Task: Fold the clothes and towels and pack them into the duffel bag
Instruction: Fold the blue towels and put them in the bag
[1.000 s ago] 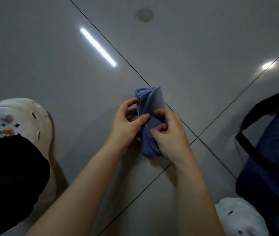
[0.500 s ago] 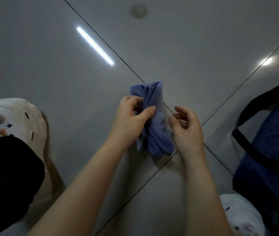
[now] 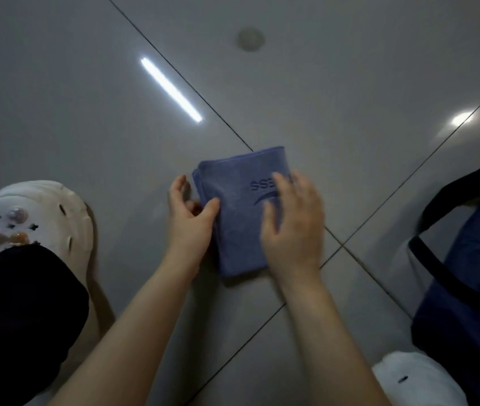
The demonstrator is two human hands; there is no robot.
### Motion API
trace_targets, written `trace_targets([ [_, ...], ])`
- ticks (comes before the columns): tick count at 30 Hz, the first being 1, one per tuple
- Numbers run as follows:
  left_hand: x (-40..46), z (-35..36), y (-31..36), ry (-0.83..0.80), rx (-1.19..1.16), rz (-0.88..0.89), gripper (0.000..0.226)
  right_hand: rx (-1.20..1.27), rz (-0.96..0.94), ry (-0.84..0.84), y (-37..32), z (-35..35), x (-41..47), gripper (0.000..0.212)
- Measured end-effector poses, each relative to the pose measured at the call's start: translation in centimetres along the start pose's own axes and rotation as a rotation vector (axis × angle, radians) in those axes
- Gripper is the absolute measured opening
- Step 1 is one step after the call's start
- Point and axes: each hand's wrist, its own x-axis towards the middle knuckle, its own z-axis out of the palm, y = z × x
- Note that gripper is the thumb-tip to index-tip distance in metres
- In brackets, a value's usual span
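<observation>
Since half a second ago the towel (image 3: pixel 240 212) has opened from a bunched bundle into a flat folded square on the floor (image 3: pixel 350 83), duffel bag (image 3: pixel 473 273) at its right edge. Right hand (image 3: pixel 293 221) presses flat, fingers straight; left hand (image 3: pixel 190 221) pinches the left edge. Soft, light, floppy: probably best lifted by the stacked edges.

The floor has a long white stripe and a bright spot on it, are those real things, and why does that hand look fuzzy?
In the head view, the stripe and the spot are glare: lamps mirrored in the shiny floor tiles. The right hand is smeared by motion blur on the folded blue towel. The left hand looks sharper. The scene is dim overall.
</observation>
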Motion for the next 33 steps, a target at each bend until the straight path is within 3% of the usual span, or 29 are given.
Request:
trace_targets([
  [2,-0.2,-0.8,-0.9,-0.039,0.039,0.104,0.077,-0.12,-0.19,-0.105,0.2,2.1,-0.8,0.045],
  [4,-0.5,-1.0,-1.5,-0.131,0.099,0.242,0.088,-0.207,-0.22,-0.144,0.7,3.1,-1.1,0.048],
  [7,-0.7,-0.8,-2.0,-0.229,0.276,0.487,0.085,-0.268,-0.182,-0.185,0.5,3.1,-1.0,0.053],
  [9,-0.9,-0.7,-2.0,-0.236,0.407,0.558,0.073,-0.28,-0.158,-0.216,-0.1,2.9,-0.9,0.054],
  [12,-1.1,-0.6,-1.4,-0.154,0.51,0.491,0.06,-0.17,-0.043,-0.187,-1.0,2.9,-0.6,0.054],
  [16,-0.9,-0.3,-0.3,-0.137,0.625,0.417,0.057,0.163,0.36,-0.065,-0.6,0.3,-0.1,0.061],
  [20,-0.6,-0.2,0.3,-0.152,0.741,0.443,0.056,0.415,0.767,-0.297,1.7,-1.7,1.0,0.053],
  [23,-0.9,0.4,1.0,-0.156,0.714,0.437,0.05,0.601,0.729,-0.389,1.5,-3.0,2.0,0.035],
  [26,-1.5,1.7,1.8,-0.165,0.62,0.408,0.055,0.724,0.538,-0.376,0.0,-4.6,2.3,0.041],
  [29,-2.0,2.8,2.6,-0.19,0.583,0.4,0.051,0.805,0.411,-0.555,-1.6,-4.9,1.6,0.043],
  [33,-1.4,2.1,2.0,-0.228,0.623,0.397,0.07,0.915,0.512,-0.589,-1.4,-3.9,0.3,0.05],
])
